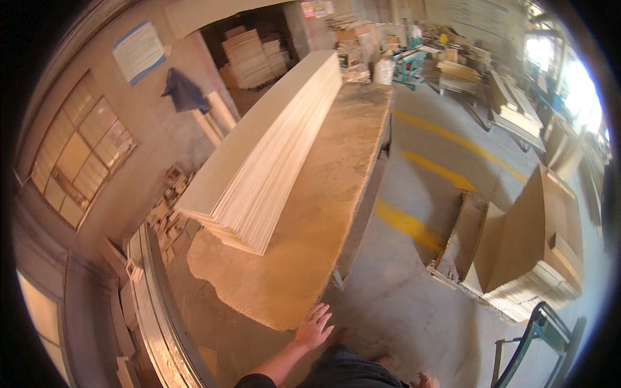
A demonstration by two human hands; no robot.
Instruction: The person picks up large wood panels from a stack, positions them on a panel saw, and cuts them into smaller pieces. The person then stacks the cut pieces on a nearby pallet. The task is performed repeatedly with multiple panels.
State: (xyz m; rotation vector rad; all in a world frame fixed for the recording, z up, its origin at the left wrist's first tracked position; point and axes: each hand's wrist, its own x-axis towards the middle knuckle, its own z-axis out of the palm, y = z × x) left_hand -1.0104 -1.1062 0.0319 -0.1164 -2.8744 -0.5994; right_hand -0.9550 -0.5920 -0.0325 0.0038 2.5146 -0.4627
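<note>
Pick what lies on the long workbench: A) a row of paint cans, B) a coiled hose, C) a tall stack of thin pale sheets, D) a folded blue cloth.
C: a stack of thin pale sheets lies lengthwise along the left side of the long workbench; the left hand is spread open at the bench's near end, holding nothing.

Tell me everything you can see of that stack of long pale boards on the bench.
The stack of boards is a tall pile of thin, very long, pale cream sheets, apparently wood or veneer, with layered edges showing along its right side and near end. It lies flat along the left side of the long brown workbench, running away toward the far end. The near end looks slightly uneven. Nothing lies on top; the left hand is at the bench's near edge, clear of the stack.
</note>
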